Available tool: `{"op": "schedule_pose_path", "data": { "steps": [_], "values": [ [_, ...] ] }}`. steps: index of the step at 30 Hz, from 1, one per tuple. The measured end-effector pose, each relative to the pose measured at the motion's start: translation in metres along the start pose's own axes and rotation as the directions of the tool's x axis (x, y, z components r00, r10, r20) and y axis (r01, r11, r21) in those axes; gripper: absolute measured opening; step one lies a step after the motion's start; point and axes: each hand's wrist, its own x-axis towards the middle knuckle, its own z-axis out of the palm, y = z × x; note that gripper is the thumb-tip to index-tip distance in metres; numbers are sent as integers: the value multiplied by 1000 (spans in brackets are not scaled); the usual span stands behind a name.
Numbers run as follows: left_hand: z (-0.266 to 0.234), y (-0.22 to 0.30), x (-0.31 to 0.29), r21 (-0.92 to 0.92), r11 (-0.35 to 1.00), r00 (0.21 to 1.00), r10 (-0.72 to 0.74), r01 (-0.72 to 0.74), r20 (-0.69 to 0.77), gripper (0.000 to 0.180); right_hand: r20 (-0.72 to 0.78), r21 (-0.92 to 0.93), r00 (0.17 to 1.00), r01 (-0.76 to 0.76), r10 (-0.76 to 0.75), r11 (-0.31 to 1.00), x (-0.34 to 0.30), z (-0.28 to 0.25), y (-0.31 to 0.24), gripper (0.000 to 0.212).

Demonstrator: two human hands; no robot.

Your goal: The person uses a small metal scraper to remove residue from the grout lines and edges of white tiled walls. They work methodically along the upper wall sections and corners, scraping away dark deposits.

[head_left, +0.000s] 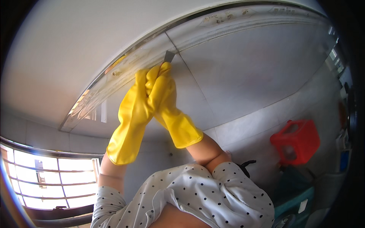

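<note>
Both my hands wear long yellow rubber gloves and are raised together against a grey tiled wall [247, 68]. My left hand [140, 91] and my right hand [165, 89] are pressed side by side around the handle of a scraper, which is hidden in the gloves. Its grey metal blade [169, 56] sticks out above the fingers and touches the stained decorative border strip [114, 74] where the wall meets the white ceiling [76, 38]. My white polka-dot sleeves [197, 190] fill the lower middle.
A bright barred window [45, 178] lies at the lower left. A red plastic container [296, 141] hangs on the wall at the right, with a teal object [298, 199] below it. More items crowd the far right edge.
</note>
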Motion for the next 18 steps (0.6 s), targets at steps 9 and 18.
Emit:
{"op": "schedule_pose_path", "data": {
  "steps": [9,18],
  "values": [
    [-5,12,4,118,992,998,44,-39,-42,38,-39,269,996,-69,83,961,9,1,13,16],
    [-11,26,4,203,966,987,-161,158,0,54,-46,-78,999,-17,14,997,5,5,-14,21]
  ]
}}
